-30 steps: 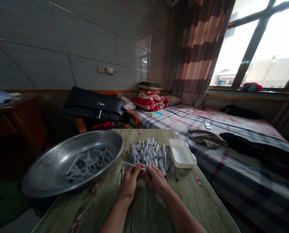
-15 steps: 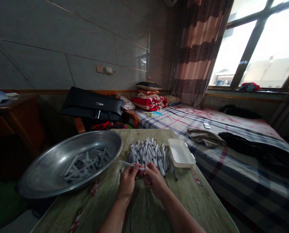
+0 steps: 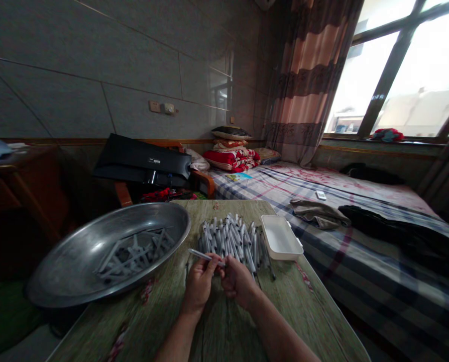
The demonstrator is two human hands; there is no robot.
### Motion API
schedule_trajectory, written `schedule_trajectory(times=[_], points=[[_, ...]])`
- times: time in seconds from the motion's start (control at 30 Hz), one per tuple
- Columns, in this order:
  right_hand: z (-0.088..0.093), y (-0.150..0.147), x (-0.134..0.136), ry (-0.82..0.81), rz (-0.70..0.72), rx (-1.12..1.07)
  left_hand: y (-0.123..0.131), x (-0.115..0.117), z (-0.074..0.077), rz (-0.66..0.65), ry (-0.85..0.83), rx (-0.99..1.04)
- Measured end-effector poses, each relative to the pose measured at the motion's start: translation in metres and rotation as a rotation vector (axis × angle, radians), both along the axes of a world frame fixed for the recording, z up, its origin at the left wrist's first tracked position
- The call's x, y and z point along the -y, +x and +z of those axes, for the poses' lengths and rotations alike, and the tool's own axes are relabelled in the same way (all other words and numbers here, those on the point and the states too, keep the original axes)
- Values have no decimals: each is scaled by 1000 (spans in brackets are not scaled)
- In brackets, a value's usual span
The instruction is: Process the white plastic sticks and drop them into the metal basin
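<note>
A slim, pale pen [image 3: 200, 255] lies slantwise across my fingers, its free end pointing up and left. My left hand [image 3: 199, 282] is closed around its middle, thumb on top. At the pen's right end my right hand [image 3: 238, 281] is closed in a pinch, fingers curled, hiding that tip. Just beyond both hands a heap of similar pens [image 3: 228, 236] with dark ends is spread on the wooden-patterned table [image 3: 224, 332]. Right of the heap stands a white plastic box [image 3: 281, 236] without a lid.
A large metal basin [image 3: 70, 251] rests at the table's left, holding several loose pale pen pieces [image 3: 137, 254]. Behind the table are a black monitor [image 3: 145, 161] on a wooden chair and a bed [image 3: 269, 186] with folded bedding and clothes.
The pen has shifted slightly to the right within my fingers. My right hand has turned a little and its fingers are curled lower; both hands stay in front of the heap.
</note>
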State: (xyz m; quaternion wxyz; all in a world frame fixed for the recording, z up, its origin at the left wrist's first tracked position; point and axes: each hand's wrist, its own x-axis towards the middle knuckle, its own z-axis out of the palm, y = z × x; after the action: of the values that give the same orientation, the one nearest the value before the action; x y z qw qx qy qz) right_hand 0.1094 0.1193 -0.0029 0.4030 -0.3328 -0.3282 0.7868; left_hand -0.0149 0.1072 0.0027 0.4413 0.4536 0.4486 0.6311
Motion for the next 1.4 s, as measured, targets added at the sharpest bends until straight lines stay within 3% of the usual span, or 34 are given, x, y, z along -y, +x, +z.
schedule_trajectory(times=[0.17,0.4,0.53,0.63,0.83,1.0,1.13,1.23,1.4], points=[[-8,1,-2,9,22,53,-1,0,-7,31,62,-118],[5,4,0,-63,69,-133,0,0,-10,-37,42,-104],[-2,2,-1,-133,83,41,0,2,-7,14,67,-143],[-4,3,-1,-122,105,9,-1,2,-5,57,75,-161],[3,7,-1,-103,149,-231,1,1,-2,-10,41,-35],[-2,4,-2,-140,158,-50,0,-1,-5,77,33,-48],[1,4,0,-79,155,-130,-2,-2,-5,112,12,14],[3,6,1,-134,193,-201,-2,-2,-2,104,-7,57],[0,5,0,-126,174,-67,0,-4,-4,115,3,72]])
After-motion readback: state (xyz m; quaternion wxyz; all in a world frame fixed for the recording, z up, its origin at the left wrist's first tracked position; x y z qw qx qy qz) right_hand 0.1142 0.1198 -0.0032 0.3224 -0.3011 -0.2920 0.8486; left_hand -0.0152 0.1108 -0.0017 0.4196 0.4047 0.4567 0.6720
